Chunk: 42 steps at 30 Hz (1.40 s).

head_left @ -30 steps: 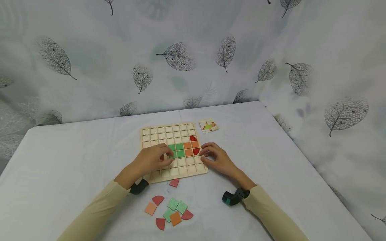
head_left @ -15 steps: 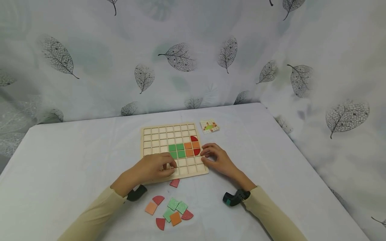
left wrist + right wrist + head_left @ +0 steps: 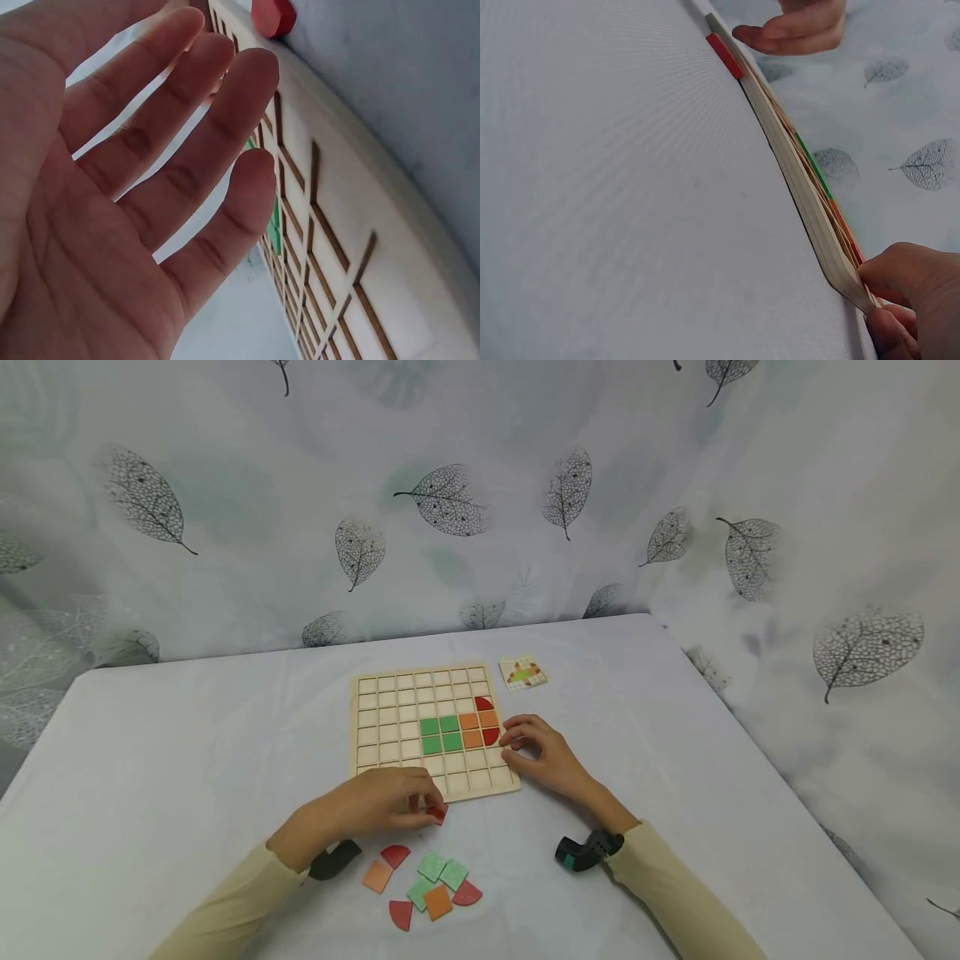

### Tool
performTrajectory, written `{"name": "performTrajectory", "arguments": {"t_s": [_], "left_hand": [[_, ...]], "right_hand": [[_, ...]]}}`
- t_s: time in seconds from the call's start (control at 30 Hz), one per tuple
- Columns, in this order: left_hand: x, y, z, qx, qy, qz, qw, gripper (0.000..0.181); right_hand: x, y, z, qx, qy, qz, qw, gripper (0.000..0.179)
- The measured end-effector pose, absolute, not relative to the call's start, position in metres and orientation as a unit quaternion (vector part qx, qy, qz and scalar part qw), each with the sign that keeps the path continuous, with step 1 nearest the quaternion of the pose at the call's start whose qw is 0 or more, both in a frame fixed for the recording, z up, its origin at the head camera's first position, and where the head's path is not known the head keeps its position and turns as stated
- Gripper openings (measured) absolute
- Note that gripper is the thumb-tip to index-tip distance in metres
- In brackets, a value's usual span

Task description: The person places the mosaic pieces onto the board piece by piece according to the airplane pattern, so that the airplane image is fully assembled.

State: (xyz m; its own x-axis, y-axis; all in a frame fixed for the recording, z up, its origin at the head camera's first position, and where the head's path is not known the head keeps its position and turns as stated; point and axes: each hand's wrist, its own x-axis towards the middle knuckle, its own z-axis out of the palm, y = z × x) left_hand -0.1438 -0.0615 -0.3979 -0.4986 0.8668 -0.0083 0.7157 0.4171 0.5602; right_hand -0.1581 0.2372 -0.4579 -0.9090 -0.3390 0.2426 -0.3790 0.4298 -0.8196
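Observation:
A wooden grid board [image 3: 390, 700] lies on the white table with green squares [image 3: 441, 735], orange squares [image 3: 480, 728] and red quarter-circles [image 3: 491, 737] set in its cells. My left hand [image 3: 382, 802] is over the near edge of the board, fingertips close to a loose red quarter-circle tile [image 3: 440, 816]. In the left wrist view its fingers [image 3: 180, 172] are spread loosely and the red tile [image 3: 272, 16] lies apart from them. At the board's right edge, my right hand [image 3: 549, 760] holds the rim between thumb and fingers [image 3: 900, 274].
Loose tiles lie in front of the board: green squares [image 3: 432, 867], orange squares [image 3: 438, 902] and red quarter-circles [image 3: 401, 914], some overlapping. A small pattern card [image 3: 522, 673] sits beyond the board's far right corner. A leaf-print cloth [image 3: 450, 577] hangs behind the table.
My left hand has come back from the green squares toward the near edge of the board, down to the loose red quarter-circle. The right hand has stayed at the board's right edge.

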Motion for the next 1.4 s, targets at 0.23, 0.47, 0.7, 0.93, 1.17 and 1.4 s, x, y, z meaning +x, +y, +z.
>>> {"name": "performTrajectory", "arguments": {"t_s": [0.23, 0.47, 0.7, 0.93, 1.17, 1.4], "left_hand": [[-0.135, -0.065, -0.399, 0.484, 0.818, 0.257, 0.175, 0.016], [-0.128, -0.069, -0.402, 0.504, 0.805, 0.255, 0.181, 0.019], [-0.125, -0.069, -0.410, 0.519, 0.798, 0.245, 0.183, 0.021], [-0.126, -0.068, -0.415, 0.540, 0.797, 0.232, 0.142, 0.020], [-0.124, -0.069, -0.414, 0.532, 0.804, 0.212, 0.157, 0.025], [-0.123, -0.067, -0.415, 0.531, 0.808, 0.209, 0.148, 0.024]], "right_hand": [[-0.158, 0.237, -0.455, 0.207, -0.848, 0.488, 0.016, 0.015], [-0.158, 0.237, -0.455, 0.199, -0.847, 0.492, 0.017, 0.017], [-0.156, 0.234, -0.452, 0.198, -0.849, 0.490, 0.015, 0.018], [-0.143, 0.225, -0.422, 0.200, -0.847, 0.492, 0.010, 0.016], [-0.142, 0.224, -0.419, 0.204, -0.847, 0.490, 0.012, 0.016], [-0.142, 0.225, -0.420, 0.200, -0.847, 0.493, 0.008, 0.016]]}}
